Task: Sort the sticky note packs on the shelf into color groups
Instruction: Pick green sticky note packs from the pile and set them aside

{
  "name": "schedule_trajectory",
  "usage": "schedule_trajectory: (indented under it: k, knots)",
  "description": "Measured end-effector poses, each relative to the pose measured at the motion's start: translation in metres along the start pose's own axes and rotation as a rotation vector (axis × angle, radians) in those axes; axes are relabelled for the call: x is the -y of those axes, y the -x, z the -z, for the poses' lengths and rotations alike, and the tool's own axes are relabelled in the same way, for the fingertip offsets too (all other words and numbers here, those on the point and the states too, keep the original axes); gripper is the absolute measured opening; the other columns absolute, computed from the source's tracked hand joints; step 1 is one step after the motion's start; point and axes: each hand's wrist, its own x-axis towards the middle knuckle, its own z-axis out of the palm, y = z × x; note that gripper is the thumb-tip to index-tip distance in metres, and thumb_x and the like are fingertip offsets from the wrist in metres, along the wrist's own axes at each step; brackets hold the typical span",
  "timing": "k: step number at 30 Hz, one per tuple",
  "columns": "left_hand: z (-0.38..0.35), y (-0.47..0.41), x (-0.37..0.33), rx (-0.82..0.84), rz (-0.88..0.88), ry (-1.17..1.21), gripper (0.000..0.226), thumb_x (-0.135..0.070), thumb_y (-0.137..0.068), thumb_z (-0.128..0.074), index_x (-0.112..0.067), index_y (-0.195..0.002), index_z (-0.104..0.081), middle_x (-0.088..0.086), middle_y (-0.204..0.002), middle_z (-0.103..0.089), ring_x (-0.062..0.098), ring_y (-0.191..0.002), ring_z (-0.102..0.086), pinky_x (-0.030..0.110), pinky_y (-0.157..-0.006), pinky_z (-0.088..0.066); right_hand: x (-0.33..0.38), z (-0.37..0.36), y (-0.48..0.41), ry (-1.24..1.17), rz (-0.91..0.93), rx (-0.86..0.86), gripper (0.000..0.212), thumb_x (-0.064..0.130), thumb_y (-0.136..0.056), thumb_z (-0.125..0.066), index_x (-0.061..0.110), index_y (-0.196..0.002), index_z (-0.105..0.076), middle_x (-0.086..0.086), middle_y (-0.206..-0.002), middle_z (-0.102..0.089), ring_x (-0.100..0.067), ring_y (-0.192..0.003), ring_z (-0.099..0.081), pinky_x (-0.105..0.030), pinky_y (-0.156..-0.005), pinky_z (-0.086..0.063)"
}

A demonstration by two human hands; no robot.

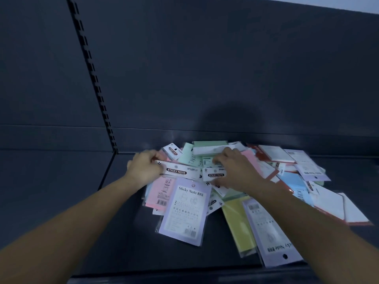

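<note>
"STICKY NOTE" is printed on a long white card (180, 172) and a shorter card (215, 174) beside it. A lavender pack (184, 212) nearer the shelf's (123, 242) front edge reads "Sticky Note".

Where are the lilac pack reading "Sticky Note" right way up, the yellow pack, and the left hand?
lilac pack (185, 210): head view, middle of its printed front.
yellow pack (238, 222): head view, bare yellow face.
left hand (143, 167): head view, back of the hand, pinching a white header strip (180, 171).

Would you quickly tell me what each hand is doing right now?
Left hand: grips the long white-header pack.
Right hand: pinches the short white-header pack.
</note>
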Motion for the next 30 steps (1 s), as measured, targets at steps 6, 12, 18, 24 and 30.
schedule_trajectory:
  k: [6,12,18,24,30]
  knots:
    - [-0.032,-0.019,-0.043,0.068,-0.414,-0.291,0.048,-0.030,-0.084,-0.061,-0.022,-0.129,-0.050,-0.001,-0.126,-0.050,0.020,-0.119,-0.040,0.028,-0.090,-0.018,0.004,-0.007,0.008,0.171,0.146,-0.161,0.025,0.024,-0.086,-0.055,0.011,-0.107,-0.060,-0.006,-0.110,-0.055,-0.021,-0.101,-0.049,-0.029,-0.085,-0.037]
    - [-0.059,-0.040,-0.067,0.035,-0.453,-0.609,0.035,-0.024,-0.087,-0.056,-0.024,-0.122,-0.056,0.001,-0.128,-0.049,0.024,-0.119,-0.040,0.035,-0.097,-0.030,-0.001,0.004,0.028,-0.211,-0.042,-0.309,0.008,0.015,-0.081,-0.058,0.017,-0.080,-0.050,0.000,-0.090,-0.063,-0.021,-0.086,-0.059,-0.031,-0.066,-0.044]
    - [-0.052,-0.040,-0.070,-0.126,-0.451,-0.141,0.016,-0.016,-0.088,-0.057,-0.013,-0.073,-0.055,0.005,-0.070,-0.059,0.025,-0.072,-0.054,0.028,-0.063,-0.031,-0.011,0.024,0.031,-0.775,-0.292,-0.423,0.022,0.021,-0.087,-0.063,0.025,-0.071,-0.049,0.006,-0.069,-0.057,-0.013,-0.063,-0.056,-0.027,-0.057,-0.047]
    - [-0.018,-0.035,-0.075,-0.170,-0.291,0.485,0.022,-0.021,-0.095,-0.051,-0.014,-0.077,-0.041,0.002,-0.066,-0.038,0.011,-0.055,-0.033,0.021,-0.049,-0.033,0.010,0.018,0.006,-0.578,-0.181,-0.445,0.013,0.027,-0.091,-0.057,0.014,-0.094,-0.055,0.002,-0.075,-0.063,-0.015,-0.063,-0.058,-0.034,-0.057,-0.048]
    - [0.034,-0.032,-0.032,-0.356,-0.009,0.612,0.017,-0.025,-0.097,-0.047,-0.008,-0.094,-0.049,0.009,-0.086,-0.056,0.021,-0.078,-0.053,0.035,-0.068,-0.046,0.038,-0.002,-0.025,-0.146,-0.076,-0.450,0.023,0.033,-0.096,-0.046,0.018,-0.113,-0.048,-0.001,-0.077,-0.062,-0.024,-0.071,-0.062,-0.028,-0.054,-0.035]
